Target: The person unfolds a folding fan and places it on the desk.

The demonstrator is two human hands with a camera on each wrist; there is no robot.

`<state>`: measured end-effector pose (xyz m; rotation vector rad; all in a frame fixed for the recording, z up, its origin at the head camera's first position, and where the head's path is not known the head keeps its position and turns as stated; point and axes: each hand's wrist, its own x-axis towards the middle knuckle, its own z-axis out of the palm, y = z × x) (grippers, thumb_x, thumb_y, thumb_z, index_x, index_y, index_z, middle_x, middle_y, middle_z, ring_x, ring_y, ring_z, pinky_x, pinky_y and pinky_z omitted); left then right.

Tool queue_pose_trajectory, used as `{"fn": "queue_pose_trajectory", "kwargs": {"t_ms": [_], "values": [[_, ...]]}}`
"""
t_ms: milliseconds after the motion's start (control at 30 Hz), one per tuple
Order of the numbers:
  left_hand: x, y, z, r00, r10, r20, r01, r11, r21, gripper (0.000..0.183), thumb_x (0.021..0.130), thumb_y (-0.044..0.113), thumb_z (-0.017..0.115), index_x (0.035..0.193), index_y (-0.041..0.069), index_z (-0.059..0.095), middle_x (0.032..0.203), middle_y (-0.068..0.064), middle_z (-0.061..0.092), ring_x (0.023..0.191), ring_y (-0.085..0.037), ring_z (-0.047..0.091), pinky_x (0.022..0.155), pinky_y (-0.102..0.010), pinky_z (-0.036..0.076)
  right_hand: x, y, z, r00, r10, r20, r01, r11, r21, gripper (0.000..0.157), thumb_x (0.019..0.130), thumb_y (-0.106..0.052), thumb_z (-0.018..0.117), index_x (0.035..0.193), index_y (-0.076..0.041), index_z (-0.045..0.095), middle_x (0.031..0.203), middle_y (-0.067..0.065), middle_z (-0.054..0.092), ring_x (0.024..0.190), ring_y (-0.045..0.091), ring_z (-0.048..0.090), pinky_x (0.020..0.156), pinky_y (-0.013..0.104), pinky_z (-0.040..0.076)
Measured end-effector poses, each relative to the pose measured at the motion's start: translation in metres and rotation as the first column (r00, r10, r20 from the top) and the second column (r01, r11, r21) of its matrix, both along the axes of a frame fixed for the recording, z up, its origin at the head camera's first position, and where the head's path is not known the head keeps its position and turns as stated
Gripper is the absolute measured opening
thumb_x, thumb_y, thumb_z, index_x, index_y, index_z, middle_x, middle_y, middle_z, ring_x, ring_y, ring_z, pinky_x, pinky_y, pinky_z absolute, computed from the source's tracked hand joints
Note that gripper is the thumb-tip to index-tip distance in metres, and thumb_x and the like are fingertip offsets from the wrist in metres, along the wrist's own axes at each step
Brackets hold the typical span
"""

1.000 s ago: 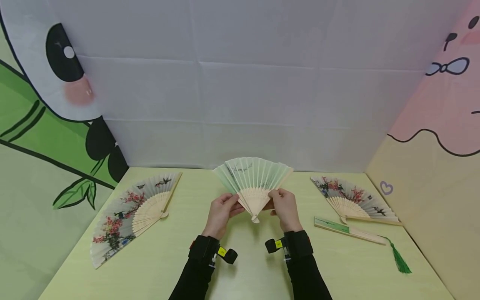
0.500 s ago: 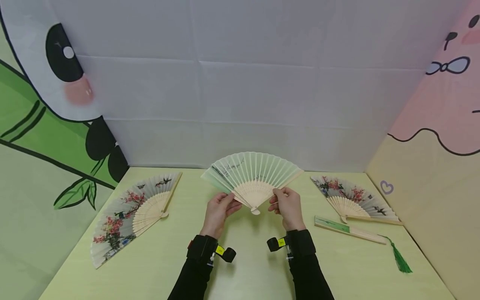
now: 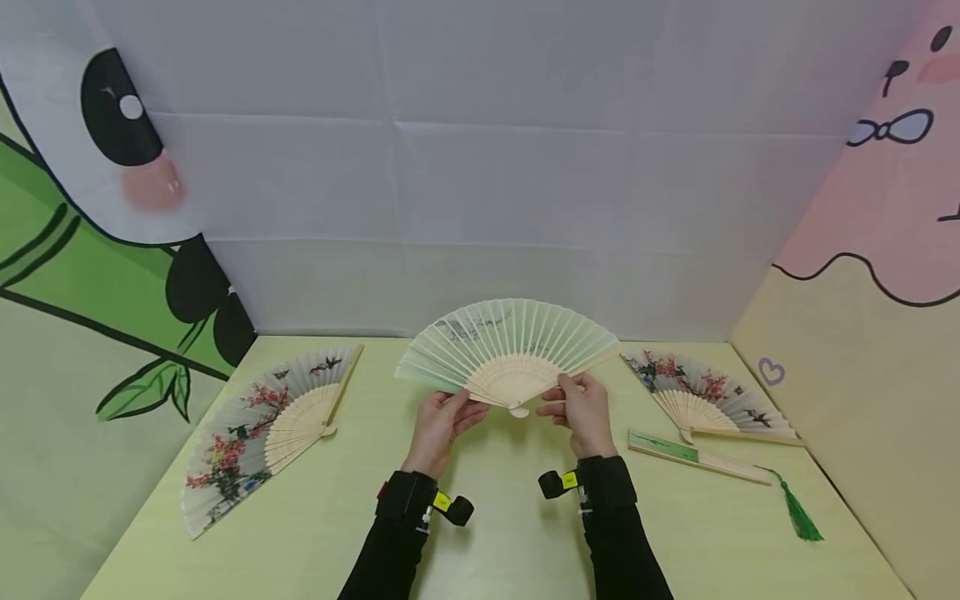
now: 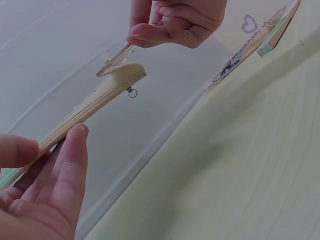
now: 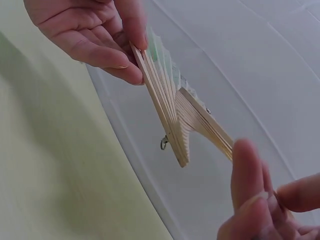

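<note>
A pale green folding fan [image 3: 525,325], spread wide with bare wooden ribs toward the pivot, is held up over the middle of the table. My left hand [image 3: 441,429] pinches its left outer rib between thumb and fingers. On the other side, my right hand [image 3: 587,415] pinches the right outer rib near the fan's leaf. A small metal ring [image 4: 132,93] hangs at the pivot end in the left wrist view. From the right wrist, the wooden ribs [image 5: 167,107] show spread between the two hands, partly folded over one another.
An open fan with red blossoms [image 3: 255,425] lies at the left of the table [image 3: 495,550]. A similar blossom fan [image 3: 705,396] lies at the right. In front of that one rests a closed fan [image 3: 697,458] with a green tassel [image 3: 801,512]. A pale cloth wall [image 3: 510,183] stands behind.
The green fan has spread from a narrower wedge into a wide arc. My right hand has moved outward to the right; my left hand stays nearly in place.
</note>
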<state>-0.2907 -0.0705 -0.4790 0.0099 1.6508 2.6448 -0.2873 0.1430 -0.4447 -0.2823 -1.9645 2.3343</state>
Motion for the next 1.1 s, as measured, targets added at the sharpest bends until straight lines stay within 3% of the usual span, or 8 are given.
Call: {"fn": "queue_pose_trajectory", "kwargs": {"t_ms": [267, 567, 867, 1100], "values": [[0.003, 0.000, 0.001, 0.999, -0.032, -0.013, 0.032, 0.999, 0.002, 0.028, 0.101, 0.006, 0.053, 0.123, -0.011, 0.052, 0.098, -0.019, 0.070, 0.086, -0.022, 0.072, 0.083, -0.036, 0.058, 0.001, 0.001, 0.000, 1.000, -0.025, -0.015, 0.024, 0.999, -0.027, 0.019, 0.105, -0.018, 0.046, 0.097, -0.002, 0.044, 0.088, 0.022, 0.067, 0.059, 0.018, 0.069, 0.047, 0.021, 0.048], [0.006, -0.001, 0.001, 0.998, -0.047, -0.029, 0.047, 0.999, -0.024, 0.030, 0.101, 0.006, 0.053, 0.127, -0.010, 0.051, 0.105, -0.023, 0.067, 0.094, -0.029, 0.070, 0.086, -0.037, 0.056, 0.002, 0.000, 0.001, 0.998, -0.051, -0.037, 0.048, 0.996, -0.081, 0.017, 0.105, -0.017, 0.044, 0.096, -0.003, 0.042, 0.081, 0.013, 0.067, 0.061, 0.019, 0.070, 0.047, 0.022, 0.050], [0.007, 0.008, -0.003, 1.000, -0.023, -0.016, 0.022, 0.999, -0.025, 0.028, 0.100, 0.005, 0.053, 0.122, -0.012, 0.052, 0.108, -0.030, 0.065, 0.091, -0.027, 0.071, 0.084, -0.037, 0.057, -0.002, 0.002, -0.006, 0.995, -0.079, -0.058, 0.074, 0.995, -0.072, 0.018, 0.106, -0.016, 0.043, 0.097, 0.000, 0.043, 0.082, 0.017, 0.068, 0.074, 0.023, 0.072, 0.056, 0.026, 0.057], [0.017, 0.020, -0.013, 0.996, -0.092, 0.022, 0.093, 0.994, -0.050, 0.033, 0.102, 0.008, 0.048, 0.131, -0.009, 0.047, 0.116, -0.034, 0.061, 0.102, -0.036, 0.067, 0.087, -0.040, 0.056, -0.004, 0.014, -0.019, 0.998, -0.066, -0.005, 0.066, 0.997, -0.037, 0.019, 0.106, -0.016, 0.044, 0.096, 0.000, 0.044, 0.076, 0.009, 0.066, 0.074, 0.018, 0.071, 0.061, 0.026, 0.056]]}}
